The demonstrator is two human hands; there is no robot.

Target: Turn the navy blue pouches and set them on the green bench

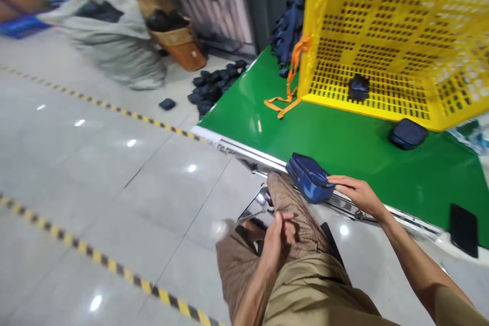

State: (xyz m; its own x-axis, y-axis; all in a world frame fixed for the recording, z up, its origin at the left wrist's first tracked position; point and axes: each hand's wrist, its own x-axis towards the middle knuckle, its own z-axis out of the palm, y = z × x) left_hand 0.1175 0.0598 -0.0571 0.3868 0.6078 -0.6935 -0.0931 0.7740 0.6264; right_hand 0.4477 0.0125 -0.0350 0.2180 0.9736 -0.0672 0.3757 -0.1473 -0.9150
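At the near edge of the green surface (248, 117), a dark blue zip pouch (311, 178) sits tilted, partly overhanging above my knee. My right hand (359, 194) grips the pouch's right end between its fingertips and thumb. Over my lap, my left hand (278, 237) is closed, its fingers curled. A blurred, thin grey-white thing with a round white end (223, 229) extends leftward from near that hand; I cannot make out what it is. Another dark blue pouch (408, 134) lies farther right on the green surface.
A yellow perforated crate (367, 107) lies on its side with a dark pouch (358, 87) inside; an orange strap (294, 71) hangs from it. A black phone (463, 229) rests at the right edge. Dark pouches (214, 86) pile on the floor near a grey sack (114, 51).
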